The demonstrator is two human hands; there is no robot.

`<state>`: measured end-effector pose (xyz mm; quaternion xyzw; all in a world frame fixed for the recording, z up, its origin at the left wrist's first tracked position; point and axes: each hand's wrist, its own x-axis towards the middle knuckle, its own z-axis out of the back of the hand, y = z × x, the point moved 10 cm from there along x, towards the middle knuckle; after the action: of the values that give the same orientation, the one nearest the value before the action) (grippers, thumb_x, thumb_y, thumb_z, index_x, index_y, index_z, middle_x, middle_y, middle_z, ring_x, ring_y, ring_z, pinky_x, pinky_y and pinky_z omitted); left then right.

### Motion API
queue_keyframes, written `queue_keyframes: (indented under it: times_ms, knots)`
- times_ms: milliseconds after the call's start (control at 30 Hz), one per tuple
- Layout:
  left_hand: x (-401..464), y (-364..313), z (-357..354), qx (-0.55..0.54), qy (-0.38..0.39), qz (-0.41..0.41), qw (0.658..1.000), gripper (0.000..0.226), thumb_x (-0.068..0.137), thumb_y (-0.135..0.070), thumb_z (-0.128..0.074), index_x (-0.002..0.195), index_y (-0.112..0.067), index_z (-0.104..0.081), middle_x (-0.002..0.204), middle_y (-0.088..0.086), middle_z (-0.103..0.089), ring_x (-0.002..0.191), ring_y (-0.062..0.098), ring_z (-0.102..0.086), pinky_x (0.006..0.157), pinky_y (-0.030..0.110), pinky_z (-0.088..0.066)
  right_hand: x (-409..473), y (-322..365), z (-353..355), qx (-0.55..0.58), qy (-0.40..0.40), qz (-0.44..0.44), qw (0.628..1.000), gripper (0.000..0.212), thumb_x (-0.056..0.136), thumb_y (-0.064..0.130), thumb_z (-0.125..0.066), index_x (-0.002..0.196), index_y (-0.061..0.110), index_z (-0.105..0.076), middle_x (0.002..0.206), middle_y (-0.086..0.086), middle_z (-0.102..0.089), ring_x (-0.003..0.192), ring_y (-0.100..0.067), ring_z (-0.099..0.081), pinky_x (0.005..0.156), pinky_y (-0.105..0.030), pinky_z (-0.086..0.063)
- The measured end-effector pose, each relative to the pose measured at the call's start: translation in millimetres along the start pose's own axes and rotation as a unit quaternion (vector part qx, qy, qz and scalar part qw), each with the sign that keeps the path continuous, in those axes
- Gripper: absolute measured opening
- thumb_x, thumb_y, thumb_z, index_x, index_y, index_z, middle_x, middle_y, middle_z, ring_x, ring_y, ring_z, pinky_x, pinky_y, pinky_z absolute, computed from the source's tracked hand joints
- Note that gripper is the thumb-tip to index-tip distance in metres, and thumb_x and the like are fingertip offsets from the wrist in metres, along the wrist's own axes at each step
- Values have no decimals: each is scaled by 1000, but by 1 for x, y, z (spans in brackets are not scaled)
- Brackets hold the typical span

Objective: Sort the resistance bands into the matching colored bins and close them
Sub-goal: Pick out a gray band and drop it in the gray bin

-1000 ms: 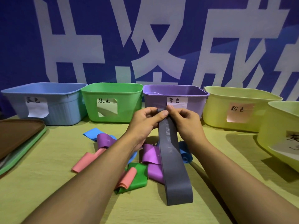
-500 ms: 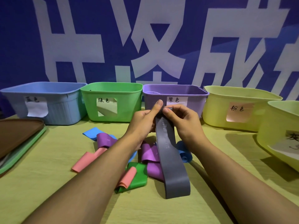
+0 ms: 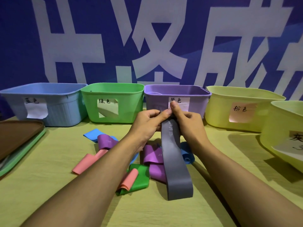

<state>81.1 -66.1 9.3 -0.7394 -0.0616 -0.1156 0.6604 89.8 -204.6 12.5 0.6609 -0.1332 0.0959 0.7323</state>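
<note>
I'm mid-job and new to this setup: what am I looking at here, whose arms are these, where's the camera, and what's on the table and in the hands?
There is no machine: these are a person's two bare arms, seen from a wide-angle camera worn on the head, looking forward and down. The left hand and right hand both pinch the top end of a grey resistance band, whose lower end trails onto the yellow-green tablecloth.

Under the arms lies a loose pile of bands: blue, purple, pink and green.

Along the back stand open bins with paper labels: a blue bin, a green bin, a purple bin and a yellow bin, with another yellow bin at far right. Stacked lids sit at the left edge.
</note>
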Motion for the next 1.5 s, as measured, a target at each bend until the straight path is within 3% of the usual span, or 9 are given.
queue_keyframes:
  times_ms: [167,333,500,667,833,967,1067,1200,1500]
  knots:
    - [0,-1,4,0,-12,-4,1000,15,92,-21,-74,86,-7,-73,88,12,-74,82,20,-70,77,28,-57,0,5,-3,9,18,26,999,50,95,56,-61,92,11,-81,86,-10,-78,94,-35,-73,86,-53,-57]
    - [-1,1,4,-14,-11,13,1000,17,92,-22,-74,91,-6,-72,95,15,-73,88,22,-70,78,27,-58,1,6,-4,3,21,42,999,47,96,51,-61,87,8,-78,81,-13,-75,70,-18,-65,68,-39,-53]
    - [-2,9,2,-16,-11,60,998,51,92,-49,-66,111,-3,-74,105,17,-77,91,23,-71,88,33,-56,1,11,-3,16,14,56,998,36,98,42,-62,92,12,-80,81,-4,-78,70,-7,-64,65,-30,-51]
    - [-5,11,5,7,-15,88,996,77,74,-80,-54,104,-12,-77,91,6,-79,75,13,-72,68,25,-51,0,16,-1,-5,1,75,997,31,96,39,-64,84,14,-76,74,0,-74,65,-5,-61,65,-33,-51]
    - [-9,7,6,20,-28,76,996,56,93,-68,-53,93,-19,-81,87,5,-79,71,10,-72,58,20,-50,-2,18,-5,10,21,87,996,20,95,33,-68,88,16,-76,82,-3,-76,77,-11,-70,75,-36,-58]
    - [-8,6,12,38,-44,69,996,64,89,-73,-54,99,-16,-81,89,7,-80,76,17,-74,68,29,-52,-3,18,-11,7,51,93,994,20,92,28,-73,102,10,-74,93,-7,-77,93,-23,-73,84,-37,-61]
    - [-6,6,18,52,-58,68,995,66,86,-78,-54,96,-19,-82,89,8,-80,84,24,-76,79,40,-56,-6,22,-16,16,75,104,992,18,93,20,-72,107,8,-72,97,-4,-77,95,-16,-73,85,-30,-60]
    - [-6,6,22,59,-76,67,993,66,85,-76,-58,90,-15,-82,78,6,-78,66,17,-70,64,31,-49,-7,24,-18,-2,85,119,989,20,93,17,-72,111,7,-69,102,-6,-75,98,-16,-72,90,-33,-60]
    - [-3,3,23,43,-84,34,995,49,87,-58,-71,85,-11,-83,83,14,-78,73,20,-69,70,34,-52,-7,21,-20,3,90,117,989,21,97,18,-69,117,13,-69,105,2,-75,102,-10,-70,92,-30,-58]
